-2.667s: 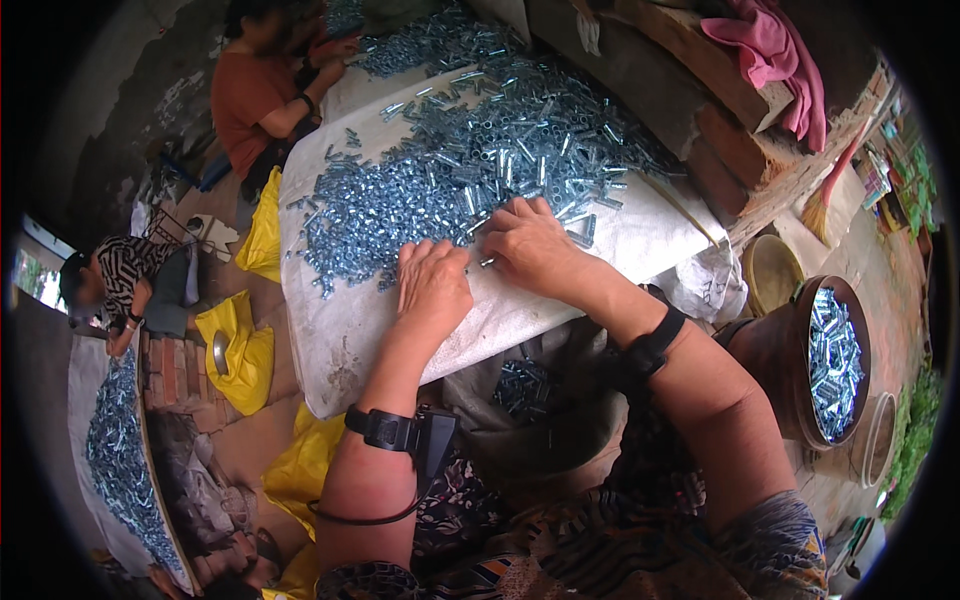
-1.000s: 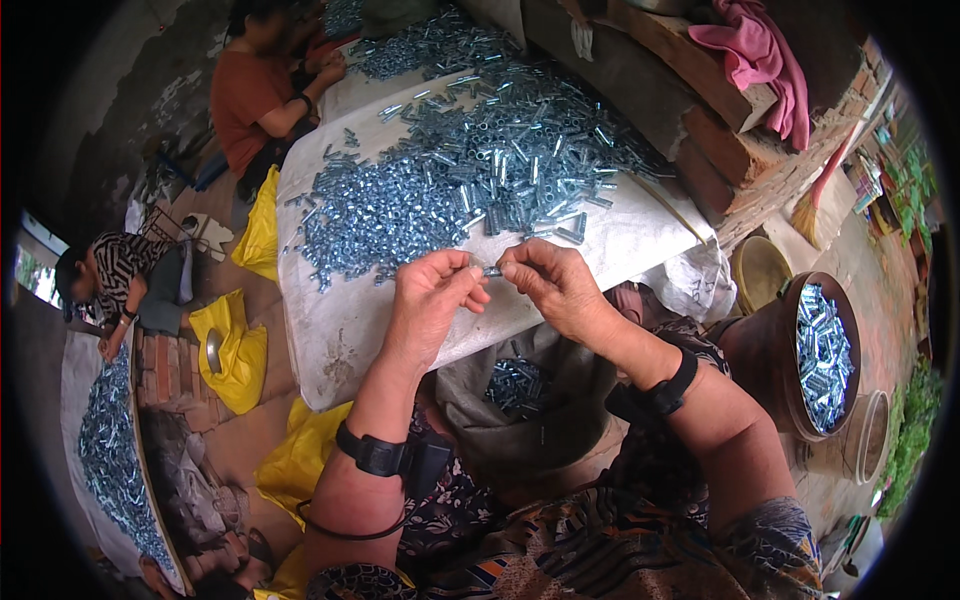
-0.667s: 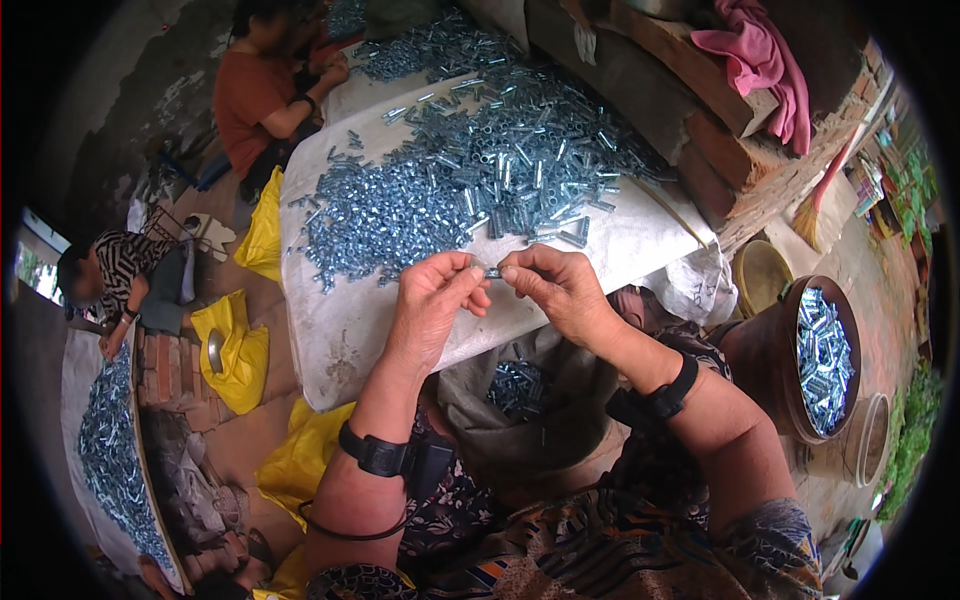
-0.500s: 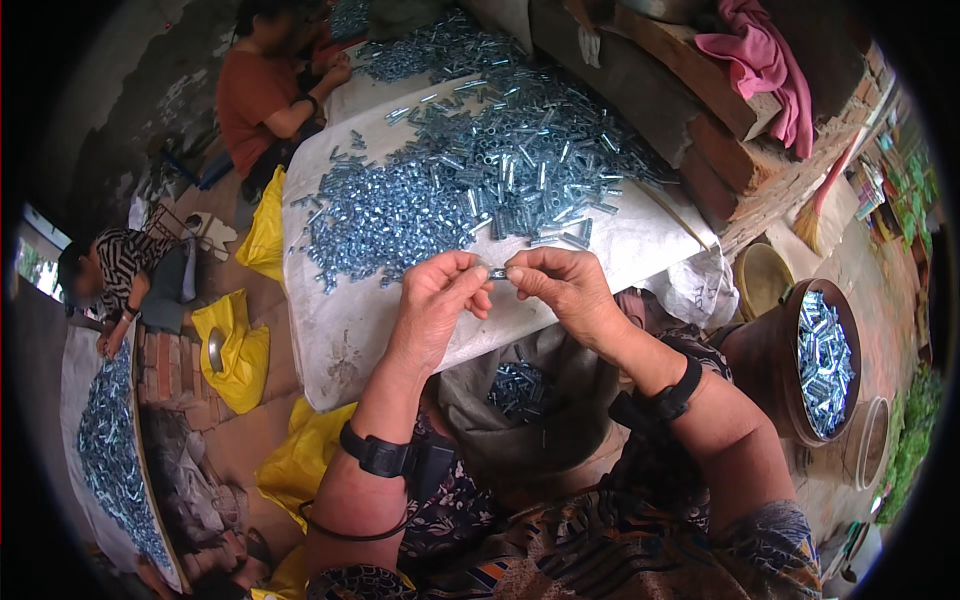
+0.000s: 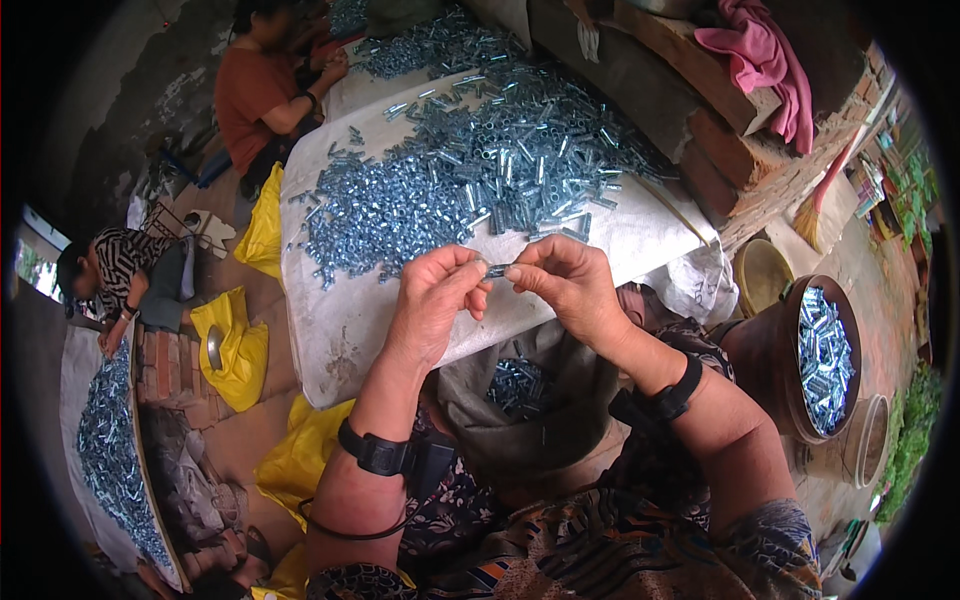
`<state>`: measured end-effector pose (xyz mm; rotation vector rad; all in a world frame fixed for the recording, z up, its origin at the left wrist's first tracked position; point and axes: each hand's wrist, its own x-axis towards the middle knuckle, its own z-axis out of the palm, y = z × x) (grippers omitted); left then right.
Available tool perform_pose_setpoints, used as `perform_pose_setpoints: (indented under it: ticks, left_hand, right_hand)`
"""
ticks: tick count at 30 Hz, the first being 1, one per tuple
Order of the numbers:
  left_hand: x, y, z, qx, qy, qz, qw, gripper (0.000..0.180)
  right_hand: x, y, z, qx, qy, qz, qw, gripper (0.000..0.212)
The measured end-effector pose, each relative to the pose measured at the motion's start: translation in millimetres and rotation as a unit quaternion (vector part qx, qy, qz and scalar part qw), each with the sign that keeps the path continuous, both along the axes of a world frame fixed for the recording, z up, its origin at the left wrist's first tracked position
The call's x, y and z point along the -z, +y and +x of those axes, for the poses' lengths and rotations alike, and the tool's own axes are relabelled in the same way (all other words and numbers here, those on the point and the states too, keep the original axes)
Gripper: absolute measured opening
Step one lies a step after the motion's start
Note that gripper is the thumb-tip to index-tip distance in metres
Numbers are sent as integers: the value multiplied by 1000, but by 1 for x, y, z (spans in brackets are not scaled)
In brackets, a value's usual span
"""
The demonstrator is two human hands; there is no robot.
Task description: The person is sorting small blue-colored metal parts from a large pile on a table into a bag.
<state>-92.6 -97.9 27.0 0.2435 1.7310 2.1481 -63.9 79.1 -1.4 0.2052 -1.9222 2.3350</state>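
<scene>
My left hand [image 5: 430,305] and my right hand [image 5: 580,290] meet at the near edge of a white sheet-covered table [image 5: 350,350]. Between their fingertips is a small shiny metal sleeve [image 5: 498,270], pinched at its two ends and lying crosswise. My fingers partly hide it. Just beyond my hands spreads a heap of short metal pieces [image 5: 385,215], with longer metal tubes [image 5: 540,170] to the right. Below, between my forearms, sits a grey cloth-lined container [image 5: 465,400] with metal sleeves [image 5: 520,388] inside.
At the right stands a brown bucket [image 5: 755,350] full of metal sleeves, near a pale tub [image 5: 860,440]. Brickwork [image 5: 725,160] holds a pink cloth [image 5: 765,70]. Yellow bags [image 5: 235,350] lie left. Two people [image 5: 255,100] sit at other heaps on the left side.
Both hands stay in nearly the same place, still pinching the metal sleeve. My fingertips have shifted slightly around it, and a little more of its length shows.
</scene>
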Motion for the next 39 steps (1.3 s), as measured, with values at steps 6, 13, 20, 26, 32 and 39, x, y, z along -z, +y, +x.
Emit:
perform_pose_setpoints:
  ticks: [6,13,20,26,32,39]
  left_hand:
    - [-3,4,5,-16,31,-52,998,13]
    - [-4,7,8,-19,42,-55,997,16]
    - [0,10,10,-33,65,-60,996,16]
    - [-2,12,14,-53,82,-86,991,15]
    - [1,10,14,-52,69,-50,995,13]
    - [2,10,13,-57,69,-43,995,14]
  right_hand:
    - [-1,4,2,-19,-58,-40,997,11]
    - [3,5,1,-15,-104,-97,990,12]
    - [-4,-1,5,12,-68,-57,996,12]
    - [-7,4,6,6,-62,-24,998,12]
    - [-12,8,10,-22,-76,-23,997,14]
    - [-14,9,10,0,-86,33,996,14]
